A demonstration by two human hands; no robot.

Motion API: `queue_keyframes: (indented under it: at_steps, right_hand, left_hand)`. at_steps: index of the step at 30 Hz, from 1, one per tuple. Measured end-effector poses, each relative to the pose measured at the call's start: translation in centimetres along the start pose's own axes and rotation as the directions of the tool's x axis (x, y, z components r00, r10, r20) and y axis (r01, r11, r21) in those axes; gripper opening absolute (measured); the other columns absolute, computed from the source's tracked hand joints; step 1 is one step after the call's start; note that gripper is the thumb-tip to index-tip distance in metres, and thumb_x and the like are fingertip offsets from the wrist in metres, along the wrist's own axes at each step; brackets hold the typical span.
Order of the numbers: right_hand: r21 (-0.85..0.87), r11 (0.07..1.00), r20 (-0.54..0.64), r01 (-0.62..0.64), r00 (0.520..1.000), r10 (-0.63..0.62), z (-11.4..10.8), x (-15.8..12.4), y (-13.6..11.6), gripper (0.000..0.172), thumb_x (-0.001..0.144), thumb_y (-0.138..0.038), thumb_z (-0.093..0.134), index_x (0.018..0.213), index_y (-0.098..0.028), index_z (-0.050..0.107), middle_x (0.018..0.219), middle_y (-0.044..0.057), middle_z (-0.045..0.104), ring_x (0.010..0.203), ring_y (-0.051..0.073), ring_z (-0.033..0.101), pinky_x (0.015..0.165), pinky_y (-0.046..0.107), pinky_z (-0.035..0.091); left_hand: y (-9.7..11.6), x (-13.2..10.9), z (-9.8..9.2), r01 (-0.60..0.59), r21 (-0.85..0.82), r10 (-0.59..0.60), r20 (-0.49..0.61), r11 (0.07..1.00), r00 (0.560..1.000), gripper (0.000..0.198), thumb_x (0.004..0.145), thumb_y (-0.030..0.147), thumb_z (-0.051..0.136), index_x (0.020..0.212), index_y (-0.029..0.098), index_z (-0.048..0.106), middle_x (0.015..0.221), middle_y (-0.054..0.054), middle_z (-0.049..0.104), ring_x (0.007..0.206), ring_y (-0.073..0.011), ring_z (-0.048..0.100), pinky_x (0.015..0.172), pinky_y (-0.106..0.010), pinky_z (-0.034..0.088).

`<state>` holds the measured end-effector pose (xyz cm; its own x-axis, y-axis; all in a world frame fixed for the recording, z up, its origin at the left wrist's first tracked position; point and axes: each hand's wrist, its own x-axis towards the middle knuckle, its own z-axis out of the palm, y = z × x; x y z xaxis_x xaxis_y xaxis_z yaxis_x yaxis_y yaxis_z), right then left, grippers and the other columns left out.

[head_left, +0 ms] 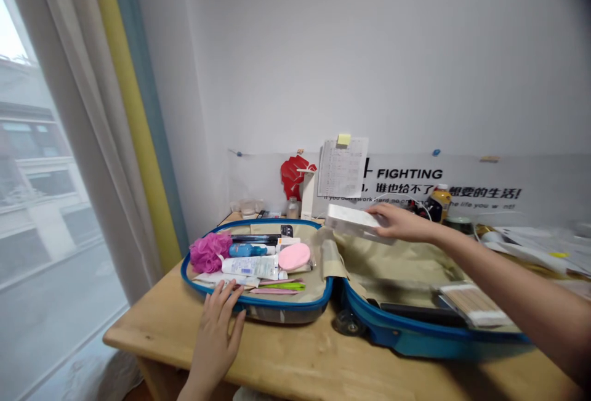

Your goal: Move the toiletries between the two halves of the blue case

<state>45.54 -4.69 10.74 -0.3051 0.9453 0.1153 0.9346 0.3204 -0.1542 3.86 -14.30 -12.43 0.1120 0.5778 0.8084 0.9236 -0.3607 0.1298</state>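
Observation:
An open blue suitcase (pixel 258 310) lies on a wooden table (pixel 300 358). Its left half holds a pink bath sponge (pixel 210 252), tubes (pixel 252 265), a round pink pad (pixel 294 256) and other toiletries. My left hand (pixel 217 330) rests with fingers spread on the near rim of that half. My right hand (pixel 399 222) is closed on a flat white box (pixel 353 221), held above the hinge between the two halves. The right half (pixel 415 327) has beige lining and a pack of cotton swabs (pixel 473 305).
A wall with a paper sheet (pixel 342 167), a red ornament (pixel 293 174) and a printed banner stands behind the table. A bottle (pixel 441 199), jars and papers (pixel 530 244) crowd the back right. Curtains (pixel 133 111) and a window are on the left.

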Motion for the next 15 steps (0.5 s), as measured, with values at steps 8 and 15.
queue_keyframes:
  at_steps: [8, 15]
  right_hand:
    - [-0.003, 0.984, -0.038, 0.179, 0.983, -0.179, 7.7, 11.6, -15.4, 0.043, 0.087, -0.038, 0.058, 0.125, -0.018, 0.053, 0.128, 0.010, 0.054, 0.111, 0.021, 0.055, 0.094, 0.044, 0.046]
    - [0.007, 0.979, -0.056, 0.206, 0.977, -0.205, 12.2, 15.2, -21.7, 0.039, 0.089, -0.038, 0.056, 0.121, -0.017, 0.054, 0.125, 0.009, 0.055, 0.109, 0.021, 0.056, 0.091, 0.044, 0.049]
  left_hand:
    - [-0.2, -0.1, -0.1, 0.000, 0.013, -0.001, 0.028, 1.000, 1.000, 0.043, 0.092, 0.024, 0.044, 0.135, 0.024, 0.045, 0.141, -0.008, 0.050, 0.140, -0.0251, 0.030, 0.113, -0.052, 0.027]
    - [-0.4, -0.2, 0.2, -0.011, 0.033, 0.011, 0.022, 0.999, 1.000, 0.045, 0.091, 0.023, 0.044, 0.137, 0.025, 0.043, 0.139, -0.007, 0.052, 0.140, -0.0250, 0.031, 0.113, -0.051, 0.027]
